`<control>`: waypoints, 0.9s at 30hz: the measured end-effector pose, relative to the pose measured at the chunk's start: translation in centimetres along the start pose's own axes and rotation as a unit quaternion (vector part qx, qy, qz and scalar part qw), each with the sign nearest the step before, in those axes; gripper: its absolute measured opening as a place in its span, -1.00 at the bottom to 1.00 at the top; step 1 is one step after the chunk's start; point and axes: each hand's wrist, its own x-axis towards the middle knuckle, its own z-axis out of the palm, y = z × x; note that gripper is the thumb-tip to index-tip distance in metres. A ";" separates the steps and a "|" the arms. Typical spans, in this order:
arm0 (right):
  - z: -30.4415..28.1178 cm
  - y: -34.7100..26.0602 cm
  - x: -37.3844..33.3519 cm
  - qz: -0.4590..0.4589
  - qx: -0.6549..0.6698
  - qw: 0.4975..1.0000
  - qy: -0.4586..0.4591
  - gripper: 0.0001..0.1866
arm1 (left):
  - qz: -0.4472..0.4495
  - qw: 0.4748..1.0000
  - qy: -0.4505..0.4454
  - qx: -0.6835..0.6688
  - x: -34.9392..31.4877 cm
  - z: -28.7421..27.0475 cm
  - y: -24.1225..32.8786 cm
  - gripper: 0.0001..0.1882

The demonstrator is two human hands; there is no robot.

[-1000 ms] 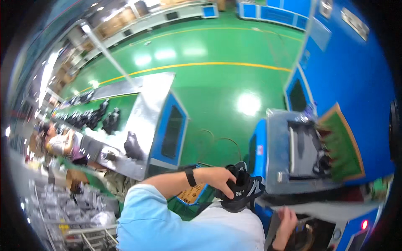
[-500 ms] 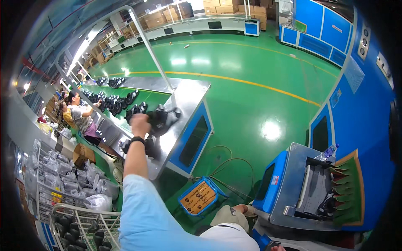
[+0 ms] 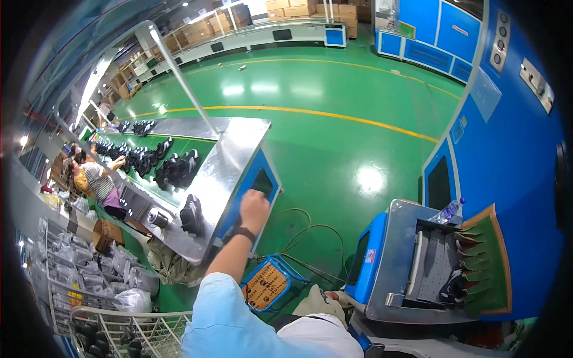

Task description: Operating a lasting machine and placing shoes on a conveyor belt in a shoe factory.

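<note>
A metal bench (image 3: 236, 152) bearing shoes (image 3: 191, 216) stands on green floor (image 3: 322, 155).

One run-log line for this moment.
left hand: near bench, no object visible in it | right hand: out of view | dark footwear: on bench

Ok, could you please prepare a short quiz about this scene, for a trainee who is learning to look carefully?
1. True or false: the left hand is holding one of the shoes.
2. What colour is the frame of the stool? A) red B) blue C) white
3. Which see-through thing lies on the grey top of the machine at the right?

Key:
1. False. The hand is apart from the shoes seen on the metal table.
2. B.
3. A bottle.
</note>
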 end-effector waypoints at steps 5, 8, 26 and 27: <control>-4.7 -2.8 0.8 -0.154 -0.142 0.937 0.278 -0.69 | 0.107 0.957 -0.204 -0.178 -2.0 7.3 16.6 -0.80; -9.2 -4.9 3.0 -0.276 -0.218 0.802 0.483 -0.71 | 0.177 0.887 -0.367 -0.217 -4.8 11.3 25.5 -0.76; -12.3 -4.2 10.0 -0.089 -0.516 0.676 0.518 -0.68 | 0.524 0.724 -0.340 -0.292 -28.1 27.5 77.1 -0.44; -12.3 -4.2 10.0 -0.086 -0.520 0.677 0.513 -0.67 | 0.557 0.692 -0.354 -0.292 -27.8 27.9 77.7 -0.48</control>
